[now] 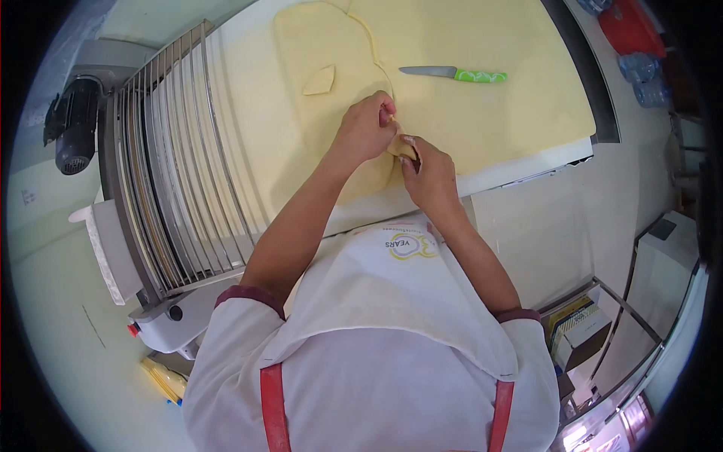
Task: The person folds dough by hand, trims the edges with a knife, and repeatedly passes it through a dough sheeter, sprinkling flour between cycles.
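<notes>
A broad pale-yellow dough sheet (497, 113) lies over the white work surface, with a raised seam or edge running through its middle toward me. At that edge, my left hand (365, 126) has its fingertips pinched on the dough. My right hand (433, 175), just beside it and nearer to me, grips a folded flap of dough (402, 147) between thumb and fingers. The two hands almost touch. A small loose dough piece (320, 80) rests to the left of them. Beyond the right hand, a knife with a green patterned handle (480, 76) lies flat on the sheet.
On the left stands a machine with a metal bar guard (181, 158) and a dark motor (75, 124); the dough reaches under the bars. Large water bottles (640, 71) stand at the far right. A shelf with boxes (580, 324) is at lower right.
</notes>
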{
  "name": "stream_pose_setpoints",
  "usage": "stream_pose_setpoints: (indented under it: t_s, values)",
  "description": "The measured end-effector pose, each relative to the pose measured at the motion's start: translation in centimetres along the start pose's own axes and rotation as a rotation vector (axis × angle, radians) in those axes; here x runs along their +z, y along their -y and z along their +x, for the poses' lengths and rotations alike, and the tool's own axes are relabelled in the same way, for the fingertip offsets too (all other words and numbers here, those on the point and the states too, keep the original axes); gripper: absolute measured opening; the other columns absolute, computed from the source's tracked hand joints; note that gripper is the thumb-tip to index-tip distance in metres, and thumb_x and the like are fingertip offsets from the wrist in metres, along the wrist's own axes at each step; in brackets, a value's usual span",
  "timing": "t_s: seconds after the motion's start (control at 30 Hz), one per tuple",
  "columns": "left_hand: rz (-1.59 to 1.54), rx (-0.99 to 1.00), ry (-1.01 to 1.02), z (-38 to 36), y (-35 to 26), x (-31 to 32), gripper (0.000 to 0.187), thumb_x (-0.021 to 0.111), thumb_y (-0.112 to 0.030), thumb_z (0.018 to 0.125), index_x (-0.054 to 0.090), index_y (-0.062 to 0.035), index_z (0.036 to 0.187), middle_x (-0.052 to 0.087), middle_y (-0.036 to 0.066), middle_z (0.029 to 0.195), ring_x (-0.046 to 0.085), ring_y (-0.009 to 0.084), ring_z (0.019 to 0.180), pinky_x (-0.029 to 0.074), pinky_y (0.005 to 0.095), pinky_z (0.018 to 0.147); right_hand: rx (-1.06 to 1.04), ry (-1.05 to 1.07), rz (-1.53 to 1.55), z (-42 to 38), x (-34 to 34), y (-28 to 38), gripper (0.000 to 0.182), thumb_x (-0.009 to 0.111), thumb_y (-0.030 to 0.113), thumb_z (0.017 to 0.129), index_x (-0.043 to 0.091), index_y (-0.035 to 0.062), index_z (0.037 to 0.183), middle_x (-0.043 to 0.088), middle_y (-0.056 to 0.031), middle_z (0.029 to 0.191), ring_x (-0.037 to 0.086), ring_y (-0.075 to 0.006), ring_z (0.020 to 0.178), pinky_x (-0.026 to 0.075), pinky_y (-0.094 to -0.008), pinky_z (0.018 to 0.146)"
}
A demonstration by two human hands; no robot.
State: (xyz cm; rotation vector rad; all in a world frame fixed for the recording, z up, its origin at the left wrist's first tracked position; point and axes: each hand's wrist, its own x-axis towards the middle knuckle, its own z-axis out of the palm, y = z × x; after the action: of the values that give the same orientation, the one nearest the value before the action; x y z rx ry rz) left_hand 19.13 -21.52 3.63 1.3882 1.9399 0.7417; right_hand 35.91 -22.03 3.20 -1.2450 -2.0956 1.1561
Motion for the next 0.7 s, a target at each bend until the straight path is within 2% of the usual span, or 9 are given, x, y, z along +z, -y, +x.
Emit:
stream_pose_setpoints:
  t_s: [0.07,0.17,0.27,0.37,0.47,0.57,0.67,0.7]
  values:
    - [-0.003,-0.005,0.001,0.1,0.0,0.0,0.015,0.067,-0.006,0.075,0.059,-0.0047,0.087,0.062,0.010,0.079,0.061,0.0254,0.075,0.050,0.0371,0.069,0.041,0.021,0.056,0.0,-0.1,0.4,0.029,0.065,0.006,0.082,0.062,-0.0021,0.110,0.065,-0.0206,0.085,0.064,-0.0367,0.074,0.050,-0.0414,0.071]
    - [0.059,-0.003,0.020,0.3,-0.1,0.0,0.014,0.066,-0.006,0.075,0.059,-0.0051,0.087,0.063,0.011,0.079,0.063,0.0274,0.074,0.050,0.0386,0.069,0.204,0.107,0.122,0.0,-0.6,0.8,0.028,0.066,0.006,0.082,0.063,-0.0036,0.108,0.064,-0.0167,0.076,0.064,-0.0267,0.066,0.051,-0.0354,0.067]
    - [0.150,0.012,0.005,0.5,-0.3,0.4,0.013,0.066,-0.006,0.075,0.059,-0.0054,0.087,0.064,0.012,0.081,0.064,0.0287,0.075,0.051,0.0401,0.071,0.243,0.049,0.391,-0.5,1.0,-1.5,0.028,0.066,0.005,0.084,0.064,-0.0035,0.111,0.062,-0.0104,0.071,0.061,-0.0148,0.061,0.050,-0.0290,0.061]
    - [0.201,0.023,0.007,0.6,-0.4,0.4,0.011,0.064,-0.006,0.076,0.059,-0.0050,0.086,0.064,0.012,0.081,0.064,0.0285,0.078,0.051,0.0413,0.071,0.328,0.061,0.523,-0.6,0.8,-1.1,0.029,0.065,0.005,0.085,0.064,-0.0031,0.113,0.063,-0.0070,0.071,0.062,-0.0101,0.063,0.051,-0.0264,0.058]
    - [0.171,0.073,0.034,0.7,0.4,0.1,0.016,0.065,-0.007,0.078,0.060,-0.0057,0.093,0.059,0.007,0.072,0.060,0.0209,0.066,0.049,0.0346,0.064,0.362,0.022,0.521,-0.9,0.9,-0.9,0.030,0.064,0.004,0.086,0.064,-0.0031,0.115,0.065,-0.0068,0.073,0.063,-0.0103,0.062,0.051,-0.0242,0.055]
    - [-0.102,0.070,0.079,-0.8,0.6,-0.9,0.035,0.065,-0.011,0.080,0.057,-0.0061,0.114,0.065,0.014,0.099,0.063,0.0298,0.091,0.049,0.0417,0.081,0.387,0.013,0.531,-0.9,0.5,-0.2,0.025,0.064,0.004,0.087,0.063,-0.0037,0.110,0.066,-0.0084,0.075,0.064,-0.0107,0.063,0.052,-0.0249,0.054]
    - [0.291,0.529,-0.151,-5.4,2.4,-0.5,0.056,0.064,-0.019,0.086,0.045,-0.0013,0.135,0.057,0.016,0.127,0.056,0.0317,0.115,0.041,0.0469,0.099,0.427,-0.057,0.568,-0.8,-0.1,0.3,0.019,0.063,0.004,0.087,0.063,-0.0025,0.105,0.068,-0.0094,0.076,0.065,-0.0113,0.063,0.052,-0.0247,0.054]
    - [0.381,0.520,-0.081,-6.5,2.2,-0.3,0.061,0.063,-0.023,0.087,0.041,-0.0008,0.138,0.049,0.016,0.135,0.048,0.0316,0.123,0.034,0.0490,0.104,0.433,-0.058,0.555,-0.7,-0.3,0.2,0.017,0.063,0.004,0.087,0.062,-0.0021,0.103,0.068,-0.0096,0.076,0.065,-0.0115,0.063,0.052,-0.0247,0.054]
